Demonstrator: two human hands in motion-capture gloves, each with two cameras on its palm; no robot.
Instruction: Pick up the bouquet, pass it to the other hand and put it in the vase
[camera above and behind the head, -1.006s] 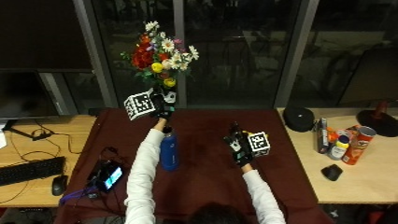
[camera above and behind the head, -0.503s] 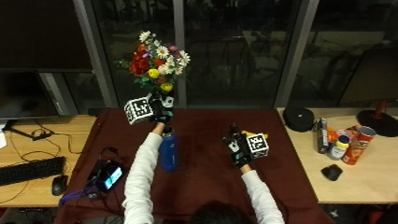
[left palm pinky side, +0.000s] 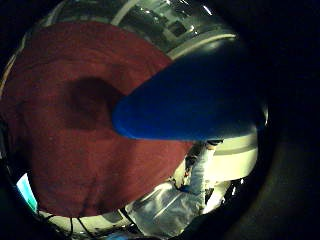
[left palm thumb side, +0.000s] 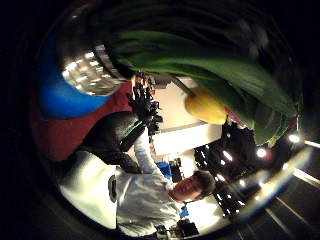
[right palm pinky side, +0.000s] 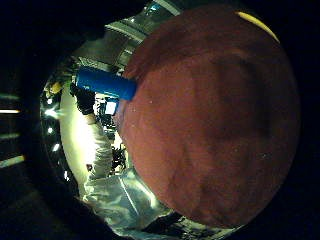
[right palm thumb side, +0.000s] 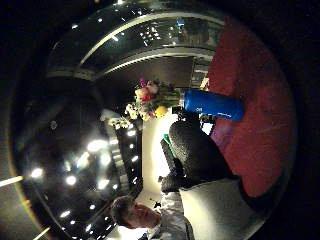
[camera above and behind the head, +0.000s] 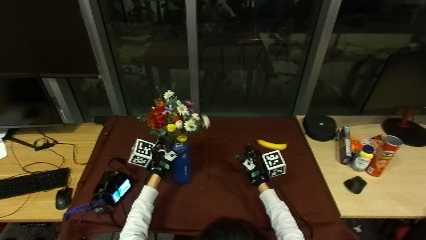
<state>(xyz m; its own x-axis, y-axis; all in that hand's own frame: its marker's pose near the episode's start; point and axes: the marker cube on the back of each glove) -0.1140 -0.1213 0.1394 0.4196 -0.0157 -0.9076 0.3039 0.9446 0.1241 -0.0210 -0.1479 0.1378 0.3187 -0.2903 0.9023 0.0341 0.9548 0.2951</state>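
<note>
Bouquet (camera above and behind the head: 174, 117) stands in blue vase (camera above and behind the head: 180, 164); left hand (camera above and behind the head: 160, 160) grips its stems; right hand (camera above and behind the head: 251, 167) relaxed.

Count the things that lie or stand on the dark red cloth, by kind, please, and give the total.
Bouquet: 1
Blue vase: 1
Banana: 1
Phone: 1
Total: 4

The bouquet stands in the vase rather than on the cloth itself.

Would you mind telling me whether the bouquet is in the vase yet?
It appears in: the bouquet rises straight out of the upright blue vase. The left hand is beside the vase's neck; whether it grips the stems, cannot tell.
</note>
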